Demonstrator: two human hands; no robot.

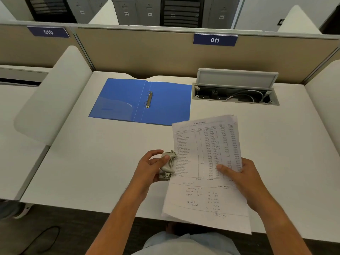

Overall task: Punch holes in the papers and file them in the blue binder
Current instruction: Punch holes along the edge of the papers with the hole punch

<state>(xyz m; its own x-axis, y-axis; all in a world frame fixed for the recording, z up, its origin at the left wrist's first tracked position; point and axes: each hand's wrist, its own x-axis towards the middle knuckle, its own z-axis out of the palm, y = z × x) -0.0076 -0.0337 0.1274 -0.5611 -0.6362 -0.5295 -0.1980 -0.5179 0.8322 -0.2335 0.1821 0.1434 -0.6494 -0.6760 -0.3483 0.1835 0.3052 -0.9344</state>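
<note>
A sheaf of papers [206, 173], printed with a ruled table of figures above the words "TOTAL" and "SALE TOTAL" and handwritten sums lower down, is held above the near edge of a white desk [92, 162]. The right hand [244, 179] grips its right edge, thumb across the printed face, while the left hand [149, 168] curls around a grey hole punch [168, 165] set against the sheaf's left edge. Both forearms reach in from the bottom of the frame. Farther back the blue binder [141, 101] lies open and flat, its metal ring clip [149, 99] bare at the spine. To its right, a cable box [235, 92] stands with its lid raised. Blue tags on the beige partition [138, 52] read "010" [48, 32] and "011" [214, 40].
</note>
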